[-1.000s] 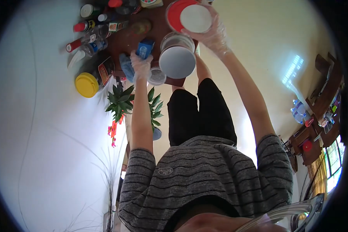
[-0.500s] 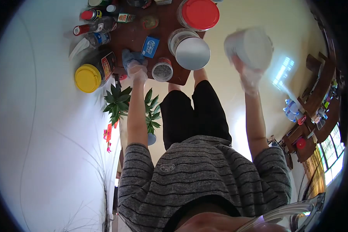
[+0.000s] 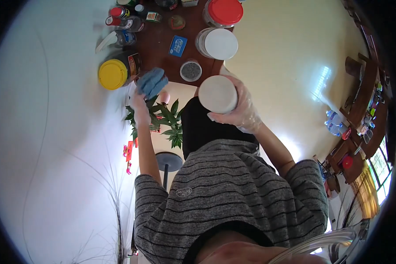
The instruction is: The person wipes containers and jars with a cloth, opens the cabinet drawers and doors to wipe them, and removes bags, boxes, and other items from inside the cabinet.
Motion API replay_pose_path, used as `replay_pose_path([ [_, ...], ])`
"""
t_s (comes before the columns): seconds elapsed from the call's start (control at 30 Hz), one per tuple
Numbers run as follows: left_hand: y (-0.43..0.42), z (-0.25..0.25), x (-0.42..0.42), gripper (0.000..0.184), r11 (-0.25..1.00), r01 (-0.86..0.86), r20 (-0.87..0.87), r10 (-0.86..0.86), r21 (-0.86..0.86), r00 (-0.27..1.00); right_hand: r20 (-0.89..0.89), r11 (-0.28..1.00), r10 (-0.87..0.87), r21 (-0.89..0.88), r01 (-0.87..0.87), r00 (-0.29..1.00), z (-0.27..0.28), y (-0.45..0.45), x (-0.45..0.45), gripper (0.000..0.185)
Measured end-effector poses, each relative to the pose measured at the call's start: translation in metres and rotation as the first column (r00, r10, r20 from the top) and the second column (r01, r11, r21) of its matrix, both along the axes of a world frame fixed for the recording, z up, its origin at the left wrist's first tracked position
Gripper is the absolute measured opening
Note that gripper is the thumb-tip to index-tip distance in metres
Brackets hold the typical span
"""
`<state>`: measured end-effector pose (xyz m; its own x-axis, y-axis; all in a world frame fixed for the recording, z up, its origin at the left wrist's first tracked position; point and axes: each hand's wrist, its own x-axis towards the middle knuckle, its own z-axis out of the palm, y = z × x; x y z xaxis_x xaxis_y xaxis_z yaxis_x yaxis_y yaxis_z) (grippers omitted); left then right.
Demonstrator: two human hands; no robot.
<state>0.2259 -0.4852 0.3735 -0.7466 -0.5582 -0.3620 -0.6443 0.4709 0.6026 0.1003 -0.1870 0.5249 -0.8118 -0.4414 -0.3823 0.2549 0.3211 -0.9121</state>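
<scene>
My right hand point(image 3: 242, 108), in a clear plastic glove, grips a round white-topped container point(image 3: 218, 94) in front of my body. Its flat top faces me, and the sides are mostly hidden. My left hand point(image 3: 139, 105), also gloved, is closed on a bunched blue cloth point(image 3: 152, 82) by the table's near left corner. Beyond the hands, on the brown table point(image 3: 158, 48), stand a small jar of grey contents point(image 3: 191, 71), a blue box point(image 3: 178, 45) and a clear jar with a white lid point(image 3: 221, 44).
A yellow-lidded jar point(image 3: 113, 75), a spray bottle point(image 3: 121, 39) and several bottles line the table's left side against the wall. At the back right is a red-lidded jar point(image 3: 224, 12). A leafy plant point(image 3: 174, 119) and a round grey stool point(image 3: 168, 161) are below the near edge.
My right hand has brought the container inward from the far right to in front of my body. My left hand has drawn the cloth back from the tabletop to its near edge.
</scene>
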Motion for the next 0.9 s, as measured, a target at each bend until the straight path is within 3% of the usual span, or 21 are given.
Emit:
replay_pose_path([
  [0.03, 0.002, 0.016, 0.023, 0.011, 0.981, 0.112, -0.161, -0.138, -0.161, 0.977, -0.139, 0.999, 0.026, -0.019, -0.029, 0.99, 0.007, -0.006, -0.001, 0.083],
  [0.07, 0.004, 0.029, 0.043, 0.012, 0.925, 0.186, -0.295, -0.289, -0.332, 0.911, -0.094, 0.998, 0.036, -0.046, -0.041, 0.995, 0.011, -0.009, 0.002, 0.082],
  [0.13, 0.032, 0.099, 0.033, 0.025, 0.914, 0.24, -0.449, -0.374, -0.328, 0.811, -0.012, 0.992, 0.071, -0.104, -0.072, 0.997, 0.018, -0.015, 0.006, 0.082],
  [0.2, 0.064, 0.155, 0.01, 0.037, 0.962, 0.269, -0.492, -0.213, 0.044, 0.844, -0.085, 0.982, 0.127, -0.128, -0.137, 0.988, 0.026, -0.022, 0.01, 0.08],
  [0.23, 0.078, 0.174, 0.003, 0.043, 0.886, 0.211, -0.385, -0.04, 0.412, 0.922, -0.12, 0.976, 0.151, -0.138, -0.168, 0.981, 0.03, -0.026, 0.013, 0.079],
  [0.27, 0.096, 0.188, -0.013, 0.046, 0.877, 0.221, -0.389, -0.042, 0.428, 0.92, -0.158, 0.969, 0.176, -0.145, -0.199, 0.972, 0.033, -0.029, 0.016, 0.078],
  [0.33, 0.133, 0.218, -0.044, 0.054, 0.856, 0.241, -0.397, -0.046, 0.458, 0.917, -0.027, 0.974, 0.138, -0.175, -0.14, 0.99, 0.038, -0.03, 0.023, 0.079],
  [0.4, 0.121, 0.206, -0.046, 0.052, 0.81, 0.447, -0.518, -0.215, 0.379, 0.828, 0.099, 0.981, 0.116, -0.168, -0.098, 0.988, 0.054, -0.024, 0.019, 0.079],
  [0.5, 0.112, 0.195, -0.051, 0.051, 0.669, 0.711, -0.661, -0.435, 0.217, 0.611, -0.091, 0.996, 0.091, -0.006, -0.092, 0.992, 0.056, -0.01, 0.031, 0.079],
  [0.6, 0.139, 0.231, -0.077, 0.044, 0.598, 0.795, -0.633, -0.657, -0.106, 0.41, -0.414, 0.969, 0.191, 0.226, -0.103, 0.89, 0.045, -0.003, 0.041, 0.079],
  [0.63, 0.145, 0.221, -0.08, 0.049, 0.579, 0.754, -0.585, -0.742, -0.312, 0.327, -0.48, 0.974, 0.189, 0.203, -0.1, 0.857, 0.042, 0.002, 0.039, 0.079],
  [0.73, 0.17, 0.219, -0.093, 0.045, 0.639, 0.764, -0.709, -0.497, 0.09, 0.5, -0.615, 0.981, 0.146, 0.192, -0.032, 0.775, 0.044, 0.02, 0.036, 0.076],
  [0.77, 0.178, 0.217, -0.095, 0.043, 0.715, 0.699, -0.675, -0.508, 0.016, 0.535, -0.628, 0.976, 0.109, 0.216, 0.038, 0.77, 0.05, 0.027, 0.035, 0.074],
  [0.87, 0.204, 0.246, -0.109, 0.042, 0.731, 0.631, -0.65, -0.349, 0.262, 0.675, -0.619, 0.959, 0.0, 0.222, 0.174, 0.786, 0.08, 0.046, 0.031, 0.069],
  [0.9, 0.209, 0.245, -0.115, 0.042, 0.729, 0.642, -0.661, -0.361, 0.239, 0.657, -0.629, 0.956, -0.003, 0.227, 0.187, 0.777, 0.082, 0.054, 0.029, 0.069],
])
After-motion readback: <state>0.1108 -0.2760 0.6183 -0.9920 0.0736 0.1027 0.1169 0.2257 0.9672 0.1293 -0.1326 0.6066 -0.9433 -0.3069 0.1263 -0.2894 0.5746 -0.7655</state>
